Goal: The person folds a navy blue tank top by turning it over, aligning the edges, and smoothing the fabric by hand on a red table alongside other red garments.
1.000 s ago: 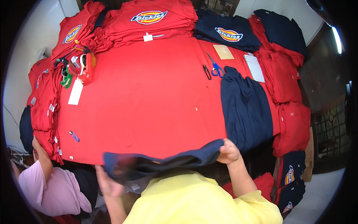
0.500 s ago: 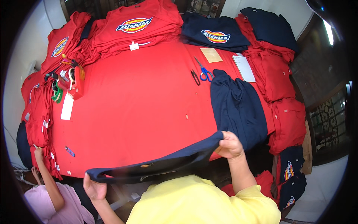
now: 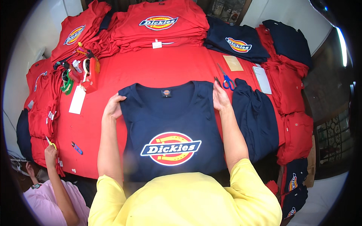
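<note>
A navy sleeveless shirt is spread front side up over the near half of the red-covered table. Its wide neckline faces the far side, and a round red, white and yellow print sits on the chest. My left hand pinches the shirt's left shoulder between thumb and fingers. At the other shoulder, my right hand grips the cloth edge. The shirt's lower end is hidden by my yellow-clad body. Another navy garment lies crumpled just right of my right forearm.
Stacks of red shirts and folded navy shirts line the far edge. Blue-handled scissors, a notepad, a red tape dispenser and a blue cutter lie around. At left, a co-worker's hand holds yellow-handled scissors.
Both hands have moved away from me over the table, carrying the shirt from the near edge. It hung folded between them before; now it is spread with the print showing. The view has shifted slightly.
</note>
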The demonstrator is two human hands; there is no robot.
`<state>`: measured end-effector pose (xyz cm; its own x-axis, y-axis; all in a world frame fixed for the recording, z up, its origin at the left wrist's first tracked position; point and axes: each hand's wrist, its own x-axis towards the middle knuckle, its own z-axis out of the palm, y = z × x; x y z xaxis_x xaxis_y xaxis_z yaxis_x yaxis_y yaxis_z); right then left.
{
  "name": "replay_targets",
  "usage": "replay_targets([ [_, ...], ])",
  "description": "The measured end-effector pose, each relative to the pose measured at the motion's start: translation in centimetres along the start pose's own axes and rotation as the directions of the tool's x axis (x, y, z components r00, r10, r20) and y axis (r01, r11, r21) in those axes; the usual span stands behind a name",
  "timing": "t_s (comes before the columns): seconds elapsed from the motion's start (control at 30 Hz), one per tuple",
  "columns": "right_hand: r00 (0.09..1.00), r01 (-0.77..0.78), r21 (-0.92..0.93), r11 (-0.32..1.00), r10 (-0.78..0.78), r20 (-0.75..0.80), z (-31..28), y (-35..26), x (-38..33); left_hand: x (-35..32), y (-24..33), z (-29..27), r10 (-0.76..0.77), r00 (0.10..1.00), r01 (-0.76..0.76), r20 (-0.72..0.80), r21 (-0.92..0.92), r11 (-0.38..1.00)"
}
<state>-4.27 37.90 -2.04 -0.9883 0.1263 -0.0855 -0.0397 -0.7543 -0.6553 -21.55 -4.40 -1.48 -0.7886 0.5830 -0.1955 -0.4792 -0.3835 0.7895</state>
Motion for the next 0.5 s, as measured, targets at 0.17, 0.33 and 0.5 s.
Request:
replay_targets([
  [0.17,0.992,-0.125,0.169,0.978,0.117,0.055,-6.9,0.1,3.9,4.4,0.5,0.1,-0.207,0.974,0.193,-0.097,-0.138,0.972],
  [0.33,0.962,-0.027,-0.168,0.985,-0.02,-0.273,-6.0,2.2,5.5,6.0,-0.8,-0.8,-0.209,0.964,0.208,-0.165,-0.022,0.978],
  [0.5,0.931,-0.327,-0.508,0.797,0.179,-0.318,-5.0,-2.1,3.1,3.7,0.7,-0.9,-0.184,0.963,0.251,-0.196,0.408,0.878],
])
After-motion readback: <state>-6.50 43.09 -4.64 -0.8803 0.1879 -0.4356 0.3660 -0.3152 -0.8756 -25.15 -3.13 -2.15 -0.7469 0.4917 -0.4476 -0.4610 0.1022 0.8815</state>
